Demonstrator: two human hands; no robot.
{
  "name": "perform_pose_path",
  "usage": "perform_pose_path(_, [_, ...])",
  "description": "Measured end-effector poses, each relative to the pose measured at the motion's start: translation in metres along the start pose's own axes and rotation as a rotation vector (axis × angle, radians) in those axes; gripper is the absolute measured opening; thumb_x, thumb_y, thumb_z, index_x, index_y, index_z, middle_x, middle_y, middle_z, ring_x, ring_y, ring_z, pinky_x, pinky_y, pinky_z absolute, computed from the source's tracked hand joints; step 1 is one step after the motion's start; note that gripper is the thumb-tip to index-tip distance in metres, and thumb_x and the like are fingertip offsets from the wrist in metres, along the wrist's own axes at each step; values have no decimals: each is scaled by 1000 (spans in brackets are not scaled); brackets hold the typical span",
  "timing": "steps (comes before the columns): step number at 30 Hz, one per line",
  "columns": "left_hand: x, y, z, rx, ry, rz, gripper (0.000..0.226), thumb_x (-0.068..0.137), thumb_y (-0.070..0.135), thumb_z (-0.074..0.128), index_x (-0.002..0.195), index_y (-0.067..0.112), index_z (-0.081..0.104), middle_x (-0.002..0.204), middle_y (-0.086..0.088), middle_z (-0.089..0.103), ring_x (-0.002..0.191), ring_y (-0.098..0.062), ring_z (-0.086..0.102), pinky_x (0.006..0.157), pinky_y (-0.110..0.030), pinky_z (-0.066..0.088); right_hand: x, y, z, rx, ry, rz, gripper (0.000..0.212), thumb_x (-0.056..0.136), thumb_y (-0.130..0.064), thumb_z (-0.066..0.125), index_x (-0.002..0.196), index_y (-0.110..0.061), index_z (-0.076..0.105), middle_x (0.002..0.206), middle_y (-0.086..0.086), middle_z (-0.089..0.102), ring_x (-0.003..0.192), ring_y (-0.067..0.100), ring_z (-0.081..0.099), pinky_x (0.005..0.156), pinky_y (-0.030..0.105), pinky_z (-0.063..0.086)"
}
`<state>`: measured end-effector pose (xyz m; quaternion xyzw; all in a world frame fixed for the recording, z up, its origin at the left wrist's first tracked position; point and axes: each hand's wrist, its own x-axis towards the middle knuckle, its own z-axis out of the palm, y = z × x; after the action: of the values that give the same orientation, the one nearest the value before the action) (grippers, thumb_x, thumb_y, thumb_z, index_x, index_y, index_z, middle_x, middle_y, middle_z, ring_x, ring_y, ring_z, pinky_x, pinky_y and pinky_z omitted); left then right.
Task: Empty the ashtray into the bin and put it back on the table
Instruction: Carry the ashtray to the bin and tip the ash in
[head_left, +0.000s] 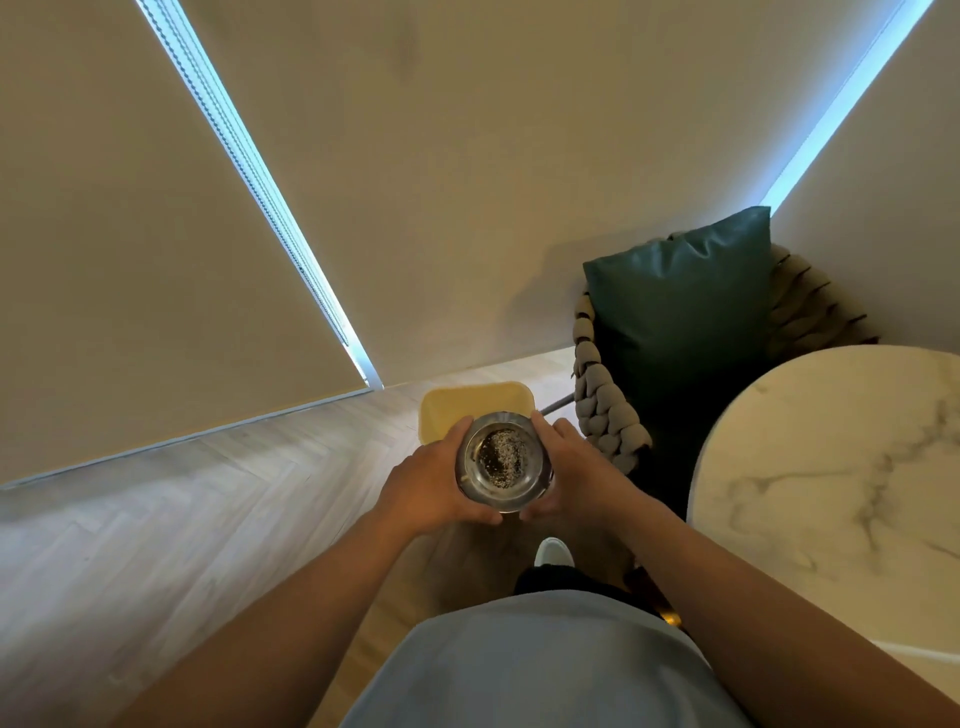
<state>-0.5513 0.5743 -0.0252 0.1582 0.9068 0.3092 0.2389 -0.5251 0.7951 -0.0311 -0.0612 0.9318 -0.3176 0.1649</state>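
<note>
A round metal ashtray (502, 460) with grey ash in its bowl is held level between both hands above the floor. My left hand (428, 480) grips its left rim and my right hand (574, 470) grips its right rim. Just beyond the ashtray stands a yellow bin (475, 402) on the wooden floor, its near part hidden by the ashtray and my fingers. The round white marble table (831, 478) is at the right, apart from my hands.
A woven chair (608, 415) with a dark teal cushion (680, 317) stands between the bin and the table. Beige roller blinds (156, 260) cover the windows behind. My white shoe (553, 552) shows below the ashtray. Wood flooring (182, 519) stretches to the left.
</note>
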Motion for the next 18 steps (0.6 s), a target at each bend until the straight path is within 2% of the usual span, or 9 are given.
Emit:
perform_pose_path(6, [35, 24, -5, -13, 50, -66, 127, 43, 73, 79, 147, 42, 13, 135, 9, 57, 112, -15, 61, 90, -39, 56, 36, 24, -36, -18, -35, -74, 119, 56, -46, 91, 147, -22, 19, 127, 3, 45, 112, 17, 51, 94, 35, 53])
perform_pose_path(11, [62, 36, -6, -17, 90, -106, 123, 46, 70, 81, 147, 44, 15, 135, 9, 58, 111, -17, 62, 90, -41, 57, 63, 45, -55, -16, -77, -134, 120, 55, -47, 91, 146, -23, 17, 128, 2, 43, 108, 11, 46, 86, 25, 46])
perform_pose_path(18, [89, 28, -6, -15, 80, -150, 123, 47, 69, 82, 147, 43, 16, 132, 10, 59, 107, -14, 62, 88, -39, 57, 92, 57, -56, 20, -136, -135, 117, 58, -43, 90, 145, -30, 14, 134, 1, 38, 111, 9, 40, 84, 22, 40])
